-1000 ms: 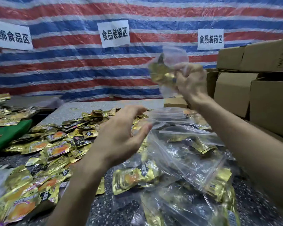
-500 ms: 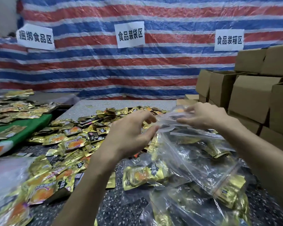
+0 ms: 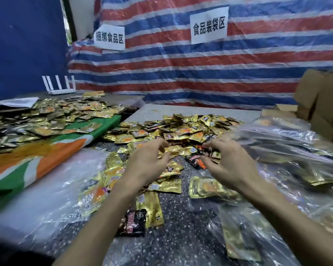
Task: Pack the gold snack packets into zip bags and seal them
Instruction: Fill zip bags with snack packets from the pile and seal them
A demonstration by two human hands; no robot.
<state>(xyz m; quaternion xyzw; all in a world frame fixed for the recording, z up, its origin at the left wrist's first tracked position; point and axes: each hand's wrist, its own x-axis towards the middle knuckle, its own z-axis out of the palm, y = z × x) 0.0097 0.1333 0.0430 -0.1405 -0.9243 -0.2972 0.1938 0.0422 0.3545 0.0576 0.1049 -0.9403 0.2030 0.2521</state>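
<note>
A heap of loose gold snack packets (image 3: 181, 129) lies on the speckled table (image 3: 181, 231) in front of me. My left hand (image 3: 148, 166) and my right hand (image 3: 231, 164) hover side by side over the near edge of the heap. Their fingers are loosely curled, and neither hand holds a packet. The right fingertips are close to a black and red packet (image 3: 195, 160). Clear zip bags (image 3: 288, 144) filled with gold packets are stacked to the right of my right hand. More filled bags (image 3: 238, 237) lie under my right forearm.
Empty clear bags (image 3: 46, 191) lie at the near left beside a green and orange cloth (image 3: 27, 162). A second spread of gold packets (image 3: 46, 116) covers the left table. Cardboard boxes (image 3: 325, 96) stand at the right, and a white router (image 3: 60, 87) at the back left. A black packet (image 3: 133, 223) lies near my left forearm.
My right hand lowered the filled bag onto the bags at the right and let go. Both hands then moved left to the loose packets, and my view swung left.
</note>
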